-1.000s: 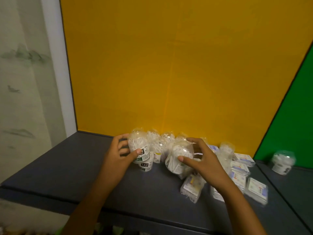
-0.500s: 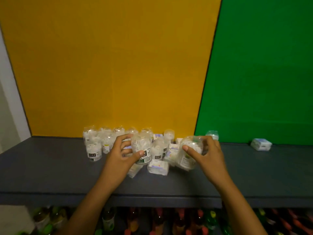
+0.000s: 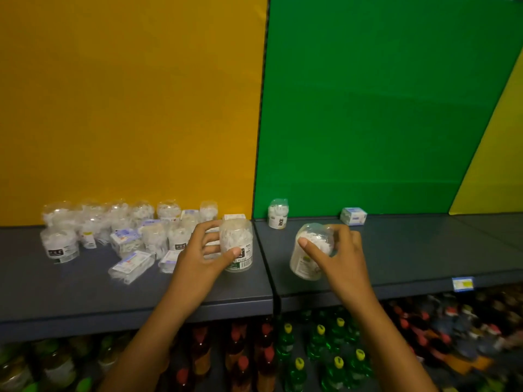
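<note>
Having moved rightward, left hand (image 3: 198,260) clamps labelled jar (image 3: 238,241), right hand (image 3: 341,260) clamps tilted jar (image 3: 304,265).

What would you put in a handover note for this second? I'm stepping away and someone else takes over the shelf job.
Hands: the left hand grips a floss jar, upright at the right end of the yellow-backed shelf section. The right hand grips a second jar, tilted, over the green-backed section.
Done: a lone jar and a small box stand at the green back.
Left: the pile of jars and packs on the yellow side, probably to move across.
</note>
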Available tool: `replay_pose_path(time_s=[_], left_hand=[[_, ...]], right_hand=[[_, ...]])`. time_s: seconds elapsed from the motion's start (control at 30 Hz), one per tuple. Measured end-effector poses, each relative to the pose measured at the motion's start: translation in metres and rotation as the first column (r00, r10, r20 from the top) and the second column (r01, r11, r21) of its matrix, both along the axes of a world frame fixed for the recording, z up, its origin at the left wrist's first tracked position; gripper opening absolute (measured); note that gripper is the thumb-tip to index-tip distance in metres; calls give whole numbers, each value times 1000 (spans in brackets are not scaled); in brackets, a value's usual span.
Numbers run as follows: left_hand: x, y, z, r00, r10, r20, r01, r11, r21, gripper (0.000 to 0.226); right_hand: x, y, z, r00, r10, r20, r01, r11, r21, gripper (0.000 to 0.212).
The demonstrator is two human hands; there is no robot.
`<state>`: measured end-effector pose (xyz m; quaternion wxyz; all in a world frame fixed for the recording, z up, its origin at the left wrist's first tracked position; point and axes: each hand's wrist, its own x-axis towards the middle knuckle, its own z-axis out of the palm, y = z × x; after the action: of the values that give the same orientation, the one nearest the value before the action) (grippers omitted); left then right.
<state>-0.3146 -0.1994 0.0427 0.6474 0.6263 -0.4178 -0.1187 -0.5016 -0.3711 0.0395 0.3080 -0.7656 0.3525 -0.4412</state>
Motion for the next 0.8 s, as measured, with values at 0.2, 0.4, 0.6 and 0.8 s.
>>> replay_pose_path(time_s=[0.2, 0.4, 0.6, 0.8], left_hand=[[-1, -58, -4, 1000, -21, 0, 21, 1000, -1, 47], [19, -132, -15, 1000, -13, -15, 13, 1000, -25, 53], [46, -209, -20, 999, 21, -30, -23, 998, -58, 56], [73, -255, -37, 997, 79, -17, -80, 995, -62, 59]], right_hand=[[-9, -51, -4, 999, -38, -4, 38, 999, -11, 53], [15, -122, -12, 998, -20, -56, 18, 999, -37, 59], [50, -192, -13, 995, -24, -98, 17, 997, -76, 60], [93, -241, -36, 995, 22, -96, -29, 997, -74, 55]])
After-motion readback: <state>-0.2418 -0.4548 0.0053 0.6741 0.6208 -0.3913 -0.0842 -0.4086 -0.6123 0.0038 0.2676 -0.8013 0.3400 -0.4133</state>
